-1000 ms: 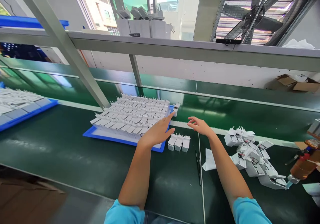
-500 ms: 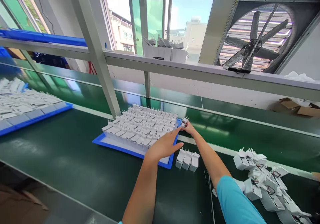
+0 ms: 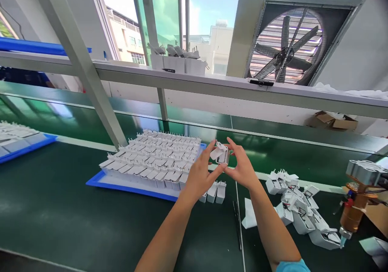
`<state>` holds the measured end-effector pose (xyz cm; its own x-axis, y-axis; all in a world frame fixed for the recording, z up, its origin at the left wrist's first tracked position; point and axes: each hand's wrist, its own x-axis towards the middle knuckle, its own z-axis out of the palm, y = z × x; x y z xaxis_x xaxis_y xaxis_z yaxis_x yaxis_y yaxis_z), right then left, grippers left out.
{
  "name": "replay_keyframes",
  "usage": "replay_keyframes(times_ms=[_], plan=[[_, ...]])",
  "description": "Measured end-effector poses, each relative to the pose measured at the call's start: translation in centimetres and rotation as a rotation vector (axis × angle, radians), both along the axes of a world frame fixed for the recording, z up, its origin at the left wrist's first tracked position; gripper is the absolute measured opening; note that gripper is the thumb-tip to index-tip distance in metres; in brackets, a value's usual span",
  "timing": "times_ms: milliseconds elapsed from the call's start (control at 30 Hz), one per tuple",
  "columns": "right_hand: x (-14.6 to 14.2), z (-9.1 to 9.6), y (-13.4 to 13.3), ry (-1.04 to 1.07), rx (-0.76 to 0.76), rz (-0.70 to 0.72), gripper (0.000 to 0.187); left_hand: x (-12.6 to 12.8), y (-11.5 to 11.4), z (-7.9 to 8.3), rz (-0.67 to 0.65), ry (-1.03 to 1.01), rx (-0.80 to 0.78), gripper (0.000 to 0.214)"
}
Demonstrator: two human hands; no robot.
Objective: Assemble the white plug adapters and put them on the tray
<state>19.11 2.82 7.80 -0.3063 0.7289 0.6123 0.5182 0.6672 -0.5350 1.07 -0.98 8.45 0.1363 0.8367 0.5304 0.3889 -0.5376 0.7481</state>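
Observation:
Between my two hands is a small white plastic adapter housing [image 3: 223,155] with its lid part tilted open and some reddish parts inside. My left hand [image 3: 200,177] grips it from the left, thumb at its lower edge. From the right, my right hand [image 3: 243,167] holds it with thumb and fingers. Left of my hands, a blue tray [image 3: 130,188] bears rows of similar white housings [image 3: 160,159] with thin prongs on top. A few more housings [image 3: 216,192] stand on the bench just below, partly hidden by my left hand.
To the right lies a pile of white housings with loose lids [image 3: 298,207]. Beyond it stands a copper-coloured tool with a nozzle [image 3: 351,211]. Another blue tray [image 3: 27,148] is at far left. A slanted metal post [image 3: 81,70] and shelf rail [image 3: 206,87] rise behind the bench.
My right hand has drawn back from the tray's far right corner with the housing, and my left hand has come to hold it too. The view has turned right, bringing the copper-coloured tool into sight.

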Motion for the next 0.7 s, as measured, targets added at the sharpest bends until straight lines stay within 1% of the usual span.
replay_keyframes(times_ms=[33, 100, 167, 233, 300, 367, 467, 600, 700], plan=[[0.3, 0.5, -1.3, -0.029, 0.063, -0.019, 0.08, 0.6, -0.1, -0.1, -0.013, -0.064, 0.02, 0.062], [0.7, 1.1, -3.2, -0.041, 0.141, -0.033, 0.077, 1.4, -0.2, -0.4, -0.025, -0.148, 0.03, 0.052], [1.0, 1.5, -4.4, -0.036, 0.198, -0.016, 0.076, 1.7, -0.1, -0.7, -0.04, -0.165, 0.04, 0.046], [1.3, 1.8, -5.1, -0.031, 0.249, 0.004, 0.076, 1.5, -0.1, -0.7, -0.082, -0.137, 0.064, 0.043], [1.4, 2.1, -5.5, -0.03, 0.29, 0.002, 0.075, 1.2, -0.4, -0.6, -0.12, -0.102, 0.105, 0.045], [1.7, 2.4, -5.5, -0.035, 0.316, -0.026, 0.072, 1.0, -0.9, -0.5, -0.138, -0.083, 0.153, 0.052], [2.0, 2.6, -5.4, -0.059, 0.363, -0.079, 0.07, 0.9, -1.5, -0.4, -0.113, -0.085, 0.179, 0.056], [2.1, 2.6, -5.3, -0.073, 0.404, -0.074, 0.07, 1.4, -1.8, 0.1, -0.007, -0.117, 0.123, 0.047], [1.9, 2.5, -5.3, -0.055, 0.405, -0.06, 0.071, 1.9, -1.8, 0.4, 0.025, -0.059, 0.124, 0.039]])
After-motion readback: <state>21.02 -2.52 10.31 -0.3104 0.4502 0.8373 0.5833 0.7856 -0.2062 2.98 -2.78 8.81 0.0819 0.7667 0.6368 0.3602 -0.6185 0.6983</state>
